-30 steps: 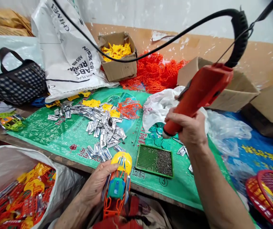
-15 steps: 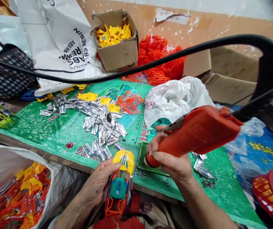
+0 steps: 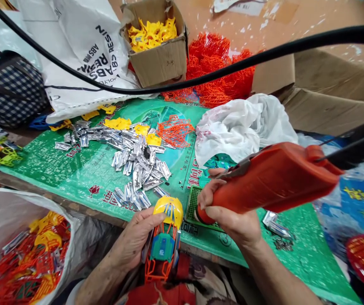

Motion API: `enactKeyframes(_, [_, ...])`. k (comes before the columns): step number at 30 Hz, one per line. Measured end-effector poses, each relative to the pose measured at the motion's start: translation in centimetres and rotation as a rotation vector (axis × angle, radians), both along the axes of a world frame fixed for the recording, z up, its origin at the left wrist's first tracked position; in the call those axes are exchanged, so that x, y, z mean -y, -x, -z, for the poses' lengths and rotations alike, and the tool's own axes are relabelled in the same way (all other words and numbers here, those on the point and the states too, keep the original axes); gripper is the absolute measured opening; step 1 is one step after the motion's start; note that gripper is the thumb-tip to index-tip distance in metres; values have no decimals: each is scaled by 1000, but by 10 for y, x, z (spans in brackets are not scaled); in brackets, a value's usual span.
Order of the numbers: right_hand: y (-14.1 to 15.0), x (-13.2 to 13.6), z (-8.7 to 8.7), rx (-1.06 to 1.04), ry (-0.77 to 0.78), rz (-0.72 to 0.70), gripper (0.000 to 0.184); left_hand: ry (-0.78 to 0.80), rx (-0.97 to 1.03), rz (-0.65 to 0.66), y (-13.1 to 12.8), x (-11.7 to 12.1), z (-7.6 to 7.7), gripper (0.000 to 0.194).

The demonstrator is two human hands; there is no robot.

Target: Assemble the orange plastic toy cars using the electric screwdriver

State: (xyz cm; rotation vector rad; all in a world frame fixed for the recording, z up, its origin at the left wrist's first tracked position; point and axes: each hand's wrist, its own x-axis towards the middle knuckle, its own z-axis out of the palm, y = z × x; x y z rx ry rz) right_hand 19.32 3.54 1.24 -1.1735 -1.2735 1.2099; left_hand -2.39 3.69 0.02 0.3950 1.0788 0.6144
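Note:
My left hand [image 3: 140,233] grips a toy car body [image 3: 162,248] with a yellow hood, a green-blue top piece and an orange frame, held low over my lap at the table's front edge. In my right hand [image 3: 229,212] is a red electric screwdriver [image 3: 267,182], its black cable rising from the rear end. The driver slants, its nose down at a small green basket [image 3: 196,203] on the table; its tip is hidden behind the fingers and basket. Left of the basket lies a pile of silvery plastic strips [image 3: 140,165].
Yellow parts fill a cardboard box [image 3: 159,65] at the back, beside a heap of orange frames [image 3: 220,67]. A white plastic bag [image 3: 232,127] lies behind the screwdriver. An open sack [image 3: 70,254] of parts stands front left. The black cable [image 3: 182,87] hangs across the view.
The view has shifted slightly, and the cable hangs differently. Both hands keep their holds on the toy car body and the electric screwdriver, with little other movement.

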Motion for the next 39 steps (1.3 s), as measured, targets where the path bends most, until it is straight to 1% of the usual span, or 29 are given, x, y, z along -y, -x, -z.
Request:
enactKeyframes(3, [0,0,-1,-36,3,-12,34,-3,-6,30,-1,0,-1,37])
enactKeyframes(6, [0,1,-2,-56,17,2,40,1,-14,30,-2,-1,-2,36])
enactKeyframes(12, [3,1,-4,5,-18,-11,34,3,-14,14,-1,-1,-3,33])
enactKeyframes(19, [9,4,-11,-41,-15,20,37,10,-31,-20,-1,-3,-3,34])
enactKeyframes(25, [10,4,-13,-60,1,6,43,7,-49,6,-4,-3,-5,37])
enactKeyframes(27, [10,4,-12,-53,-3,6,42,6,-45,28,-5,-2,-6,38])
enactKeyframes(30, [8,4,-9,-55,-12,18,34,-1,-41,48,-6,-1,-7,37])
enactKeyframes(33, [5,3,-9,-127,-45,40,27,-1,-37,68,-6,-1,-6,36])
enactKeyframes(35, [3,2,-15,-233,-95,72,25,-1,-40,76,-6,0,-6,35])
enactKeyframes(36, [3,1,-20,-298,-120,94,28,-2,-39,79,-7,0,-5,34])
enactKeyframes(39, [4,-2,-39,-466,-174,162,51,-17,-24,80,-9,1,-4,31])
